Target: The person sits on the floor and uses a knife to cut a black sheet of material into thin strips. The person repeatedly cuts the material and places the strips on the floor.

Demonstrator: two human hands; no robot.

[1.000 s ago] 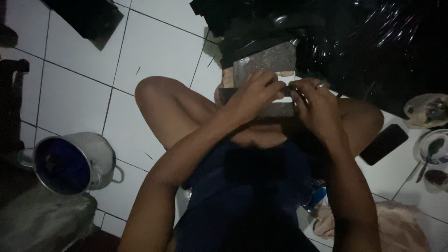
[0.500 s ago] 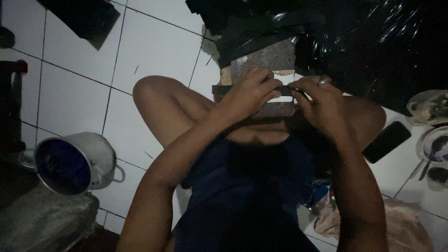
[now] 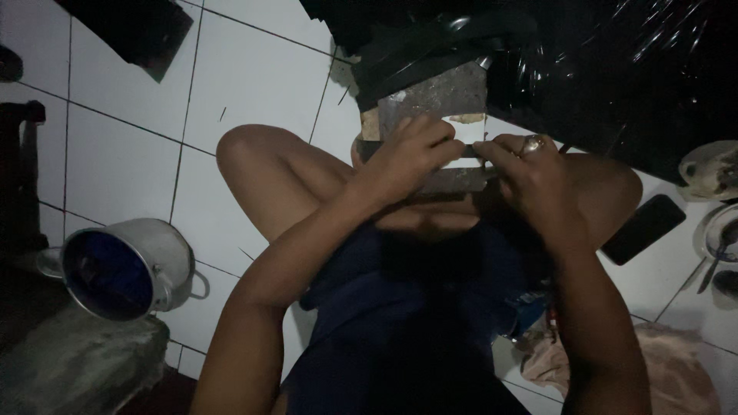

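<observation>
I sit cross-legged on a white tiled floor [image 3: 246, 77]. A grey flat slab [image 3: 438, 96] lies in front of my knees with a white piece [image 3: 465, 161] on it. A dark narrow strip [image 3: 370, 150] runs across the white piece. My left hand [image 3: 407, 157] curls over the strip and presses it down. My right hand [image 3: 530, 173], with a ring on one finger, pinches the strip's right end with its fingertips. The dim light hides what lies under the fingers.
Black plastic sheeting [image 3: 615, 69] is piled behind the slab. A metal pot [image 3: 127, 265] lies on its side at my left. At my right are a dark phone [image 3: 642, 228], a plate [image 3: 711, 169], a bowl with a spoon [image 3: 723, 238] and a pinkish cloth [image 3: 676, 369].
Both hands stay on the strip over the slab. My left fingers have crept slightly to the right, and the view has shifted a little.
</observation>
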